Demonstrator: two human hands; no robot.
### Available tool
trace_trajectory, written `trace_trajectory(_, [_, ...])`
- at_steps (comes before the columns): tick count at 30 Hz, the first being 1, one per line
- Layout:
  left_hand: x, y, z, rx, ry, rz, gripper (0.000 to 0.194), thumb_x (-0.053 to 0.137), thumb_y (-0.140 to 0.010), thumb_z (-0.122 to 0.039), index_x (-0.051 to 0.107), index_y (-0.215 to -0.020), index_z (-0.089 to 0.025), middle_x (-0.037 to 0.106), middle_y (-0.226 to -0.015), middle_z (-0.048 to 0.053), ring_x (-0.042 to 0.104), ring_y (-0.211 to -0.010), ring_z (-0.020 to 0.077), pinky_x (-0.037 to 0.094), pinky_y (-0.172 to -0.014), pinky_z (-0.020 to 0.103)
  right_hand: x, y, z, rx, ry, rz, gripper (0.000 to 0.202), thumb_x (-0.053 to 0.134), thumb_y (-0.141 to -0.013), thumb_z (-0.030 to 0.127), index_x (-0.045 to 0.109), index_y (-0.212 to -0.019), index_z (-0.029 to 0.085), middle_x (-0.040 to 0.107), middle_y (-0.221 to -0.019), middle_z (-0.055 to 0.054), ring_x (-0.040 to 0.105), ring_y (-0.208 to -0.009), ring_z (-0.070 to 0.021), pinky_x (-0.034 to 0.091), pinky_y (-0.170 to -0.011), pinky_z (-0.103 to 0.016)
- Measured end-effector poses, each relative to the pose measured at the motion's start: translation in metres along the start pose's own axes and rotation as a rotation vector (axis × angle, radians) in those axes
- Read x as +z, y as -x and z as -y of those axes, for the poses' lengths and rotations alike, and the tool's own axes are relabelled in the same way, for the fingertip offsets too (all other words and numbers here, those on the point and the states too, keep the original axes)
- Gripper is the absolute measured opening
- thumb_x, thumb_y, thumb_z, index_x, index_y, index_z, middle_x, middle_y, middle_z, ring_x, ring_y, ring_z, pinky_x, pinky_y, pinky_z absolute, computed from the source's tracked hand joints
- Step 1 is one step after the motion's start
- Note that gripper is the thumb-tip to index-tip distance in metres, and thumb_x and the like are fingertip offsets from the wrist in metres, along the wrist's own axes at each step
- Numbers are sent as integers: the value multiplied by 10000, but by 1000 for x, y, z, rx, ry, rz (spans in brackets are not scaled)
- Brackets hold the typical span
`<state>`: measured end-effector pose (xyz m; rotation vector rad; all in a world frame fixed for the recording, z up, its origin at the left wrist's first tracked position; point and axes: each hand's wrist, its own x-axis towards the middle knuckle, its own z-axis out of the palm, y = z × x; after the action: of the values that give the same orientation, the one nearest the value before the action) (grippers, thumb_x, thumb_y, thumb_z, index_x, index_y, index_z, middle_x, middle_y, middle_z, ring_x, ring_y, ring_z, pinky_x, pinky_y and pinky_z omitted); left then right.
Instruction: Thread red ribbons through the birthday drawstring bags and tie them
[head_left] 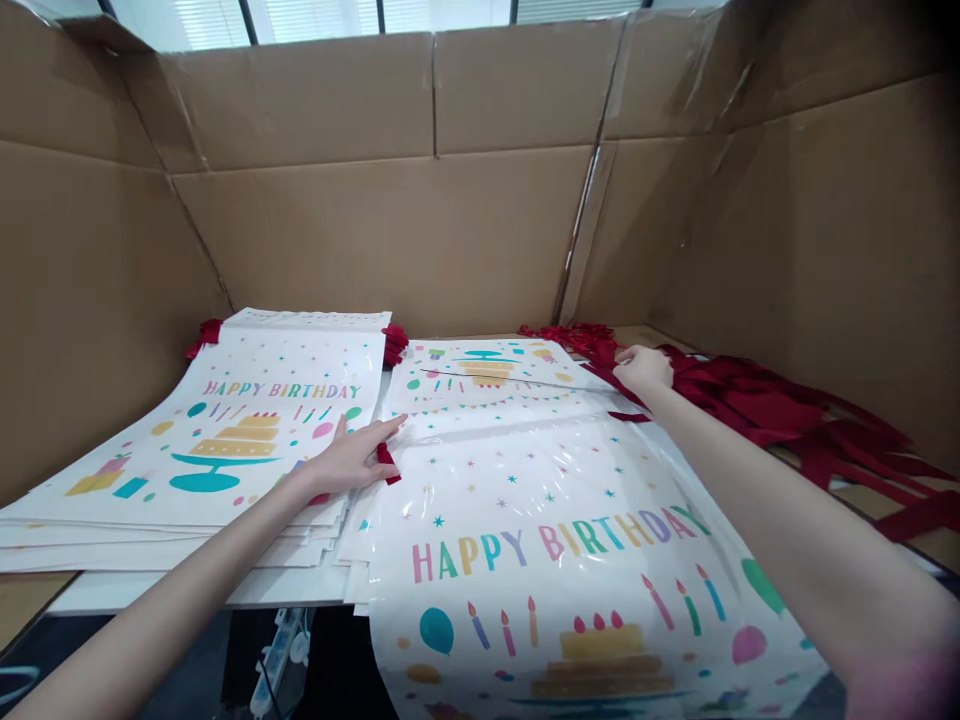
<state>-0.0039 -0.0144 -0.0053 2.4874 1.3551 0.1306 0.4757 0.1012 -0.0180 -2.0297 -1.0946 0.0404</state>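
Observation:
A glossy white sheet (pixel 525 490) printed HAPPY BIRTHDAY lies in front of me, its near end drooping over the table edge. My left hand (pixel 356 458) rests at its left side, fingers stretched out, the index tip on the sheet. A short red ribbon end (pixel 388 463) shows between its fingers and thumb. At the far right edge of the sheet, my right hand (pixel 646 370) is closed in a pinch on a dark red ribbon (pixel 626 390); its fingertips are partly hidden. Another red ribbon end (pixel 628 416) lies on that edge just below.
A stack of similar printed sheets (pixel 255 360) with red ribbon bunches (pixel 394 344) at its sides is on the left. Loose red ribbons (pixel 772 405) are heaped on the right. Tall cardboard walls (pixel 375 220) surround the table. A power strip (pixel 276 660) hangs below the front edge.

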Motion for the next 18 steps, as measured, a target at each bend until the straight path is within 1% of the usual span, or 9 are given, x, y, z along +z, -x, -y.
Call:
trace_trajectory(2, [0, 0, 0, 10, -14, -6, 692, 495, -857, -455, 176, -1451, -299, 381, -1443, 95, 388, -1282, 304, -6, -1074, 597, 7, 11, 14, -141, 66, 19, 196, 579, -636, 69, 673, -791, 141, 576, -958, -121, 565, -939, -256, 449, -840, -397])
trace_trajectory(5, [-1, 0, -2, 13, -29, -8, 674, 488, -864, -445, 189, -1450, -299, 375, -1447, 97, 397, -1272, 306, -27, -1070, 605, 21, 52, 55, -519, -35, 131, 190, 509, -722, 104, 664, -825, 143, 602, -909, -91, 573, -857, -197, 450, -814, -334])
trace_trajectory(6, [-1, 0, -2, 12, -34, -9, 667, 486, -864, -444, 197, -1448, -298, 375, -1448, 95, 400, -1269, 306, -31, -1070, 606, 25, 72, 71, -642, -130, 216, 202, 475, -742, 91, 654, -823, 138, 616, -892, -83, 580, -812, -174, 458, -787, -311])
trace_trajectory(8, [-1, 0, -3, 7, -41, -10, 667, 489, -863, -445, 204, -1447, -294, 375, -1448, 90, 402, -1268, 303, -37, -1072, 606, 33, 120, 101, -915, -286, 430, 209, 461, -767, 87, 646, -848, 144, 638, -881, -70, 585, -829, -168, 459, -787, -300])
trace_trajectory(10, [0, 0, -3, -1, -42, -9, 684, 497, -860, -449, 196, -1451, -283, 377, -1447, 92, 398, -1273, 301, -44, -1072, 609, 37, 170, 126, -1120, -375, 610, 211, 468, -792, 93, 650, -873, 162, 652, -896, -59, 588, -851, -168, 458, -806, -310])
trace_trajectory(12, [2, 0, -1, -4, -45, -9, 701, 500, -858, -459, 183, -1456, -275, 364, -1454, 95, 375, -1293, 305, -48, -1075, 606, 40, 211, 142, -1281, -446, 762, 251, 459, -816, 85, 658, -943, 171, 655, -961, -66, 585, -908, -170, 459, -831, -309])
trace_trajectory(14, [3, 0, 0, 0, -49, -9, 722, 500, -857, -474, 163, -1463, -272, 350, -1463, 95, 355, -1308, 310, -52, -1080, 599, 43, 237, 150, -1398, -492, 856, 282, 441, -833, 77, 669, -967, 175, 654, -997, -71, 584, -940, -168, 456, -855, -306])
trace_trajectory(16, [4, 0, 0, 6, -49, -7, 741, 497, -857, -486, 139, -1469, -271, 351, -1462, 97, 351, -1310, 314, -64, -1075, 605, 48, 247, 152, -1460, -511, 898, 334, 421, -809, 32, 683, -958, 176, 660, -996, -69, 584, -955, -168, 450, -877, -306])
trace_trajectory(18, [4, 1, -1, 6, -40, -2, 744, 496, -861, -495, 130, -1471, -275, 367, -1451, 99, 362, -1300, 315, -82, -1056, 627, 51, 248, 151, -1478, -507, 911, 397, 409, -758, -16, 691, -960, 176, 664, -1004, -64, 582, -975, -168, 439, -903, -311])
